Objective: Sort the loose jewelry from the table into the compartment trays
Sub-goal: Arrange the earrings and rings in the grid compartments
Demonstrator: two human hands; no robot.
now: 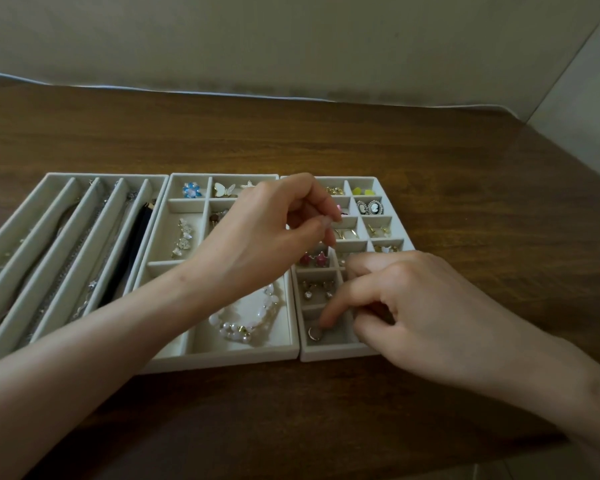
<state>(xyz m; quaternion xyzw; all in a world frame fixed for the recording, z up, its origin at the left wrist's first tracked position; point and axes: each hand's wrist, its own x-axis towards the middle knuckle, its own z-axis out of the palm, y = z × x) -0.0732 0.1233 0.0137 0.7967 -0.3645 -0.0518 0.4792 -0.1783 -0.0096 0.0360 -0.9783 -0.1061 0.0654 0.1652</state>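
Three pale, felt-lined compartment trays sit side by side on the dark wood-grain table (326, 140), their walls touching one another. Open tabletop runs wide behind them up to the wall, along the right side, and across the near strip in front.

The left hand (257, 237) hovers over the seam between the middle tray (222, 362) and the small-celled right tray (329, 356), thumb and forefinger pinched together on something tiny; what it is cannot be told. The right hand (413, 306) rests over the right tray's near corner, its forefinger stretched down into the nearest cell on the left, the tip touching a small gold ring (314, 332) that lies on the felt floor. The other fingers are curled in, gripping nothing visible.

The long-slotted left tray (59, 178) holds thin silver chains (73, 258) and a dark strap (129, 251) lying lengthwise. In the middle tray, a blue flower piece (191, 190) and a white butterfly piece (224, 189) fill the far cells, a row of white shell-like pieces (182, 237) lies below, and a glossy white bead bracelet (248, 315) curls in the big near cell. In the right tray, pink star studs (313, 259), black-and-white oval cameos (369, 207), yellow pieces (364, 192) and small crystal studs (316, 289) each keep their own square cell.
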